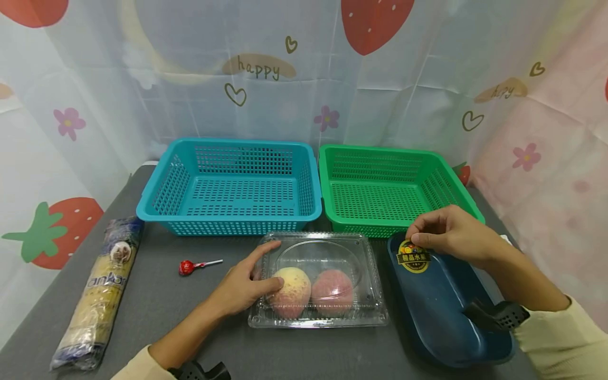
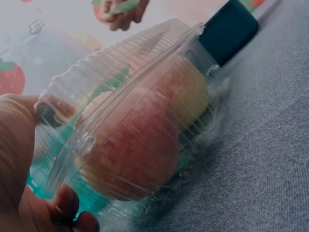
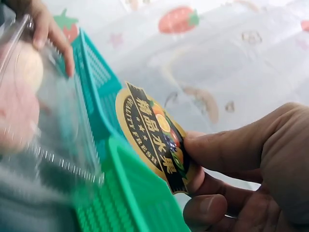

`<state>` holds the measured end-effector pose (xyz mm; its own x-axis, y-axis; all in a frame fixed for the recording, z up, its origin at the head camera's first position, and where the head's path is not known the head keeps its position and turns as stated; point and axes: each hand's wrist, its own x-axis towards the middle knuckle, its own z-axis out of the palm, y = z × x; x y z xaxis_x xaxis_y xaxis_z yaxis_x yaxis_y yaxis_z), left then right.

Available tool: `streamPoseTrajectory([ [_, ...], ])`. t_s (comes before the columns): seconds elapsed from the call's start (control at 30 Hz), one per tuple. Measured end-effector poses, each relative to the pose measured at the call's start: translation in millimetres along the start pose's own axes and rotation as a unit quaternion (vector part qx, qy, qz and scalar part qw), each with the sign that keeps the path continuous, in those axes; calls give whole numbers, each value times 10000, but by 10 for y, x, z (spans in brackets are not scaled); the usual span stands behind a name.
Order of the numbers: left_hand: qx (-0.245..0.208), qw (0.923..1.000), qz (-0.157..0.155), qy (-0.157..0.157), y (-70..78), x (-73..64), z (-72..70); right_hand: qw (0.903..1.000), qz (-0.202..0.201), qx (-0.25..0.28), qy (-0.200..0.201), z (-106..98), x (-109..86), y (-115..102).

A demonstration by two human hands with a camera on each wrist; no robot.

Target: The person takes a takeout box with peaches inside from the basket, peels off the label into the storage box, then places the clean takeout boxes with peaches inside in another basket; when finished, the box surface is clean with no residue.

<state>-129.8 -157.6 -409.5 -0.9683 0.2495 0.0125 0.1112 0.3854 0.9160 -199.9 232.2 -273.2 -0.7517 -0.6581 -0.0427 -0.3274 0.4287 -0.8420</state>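
Observation:
A clear plastic clamshell box (image 1: 328,250) with its lid down holds two peaches, a yellow-red one (image 1: 291,293) and a pinker one (image 1: 333,291). My left hand (image 1: 242,287) grips the box at its left side, thumb over the lid. In the left wrist view the fingers (image 2: 66,200) curl around the box edge. My right hand (image 1: 448,237) pinches a round black-and-gold fruit sticker (image 1: 413,257) by its edge between thumb and fingertips, above the far end of a dark blue tray (image 1: 442,311). The sticker's printed face, with fruit pictures, shows fully in the right wrist view.
Behind the box stand a blue basket (image 1: 228,217) and a green basket (image 1: 380,219), side by side against a printed curtain. A red-wrapped lollipop (image 1: 187,267) lies left of my left hand. Along the table's left edge lies a long plastic-wrapped packet (image 1: 102,290).

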Motion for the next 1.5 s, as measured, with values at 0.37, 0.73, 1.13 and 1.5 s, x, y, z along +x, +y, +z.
streamPoseTrajectory([
  [0.37, -87, 10000, -14, -44, -7, -9, -7, 9941, 444, 697, -703, -24, -114, 609],
  [0.73, -98, 9999, -6, -90, -4, -8, 1, 9907, 1024, 372, -817, 63, -179, 995],
  [1.13, -160, 9998, -75, -90, -15, -8, 3, 9908, 999, -469, -786, 122, -165, 1133],
  [1.5, -146, 9999, -32, -74, -14, 0, -1, 9876, 1062, -1060, -470, 190, -177, 1177],
])
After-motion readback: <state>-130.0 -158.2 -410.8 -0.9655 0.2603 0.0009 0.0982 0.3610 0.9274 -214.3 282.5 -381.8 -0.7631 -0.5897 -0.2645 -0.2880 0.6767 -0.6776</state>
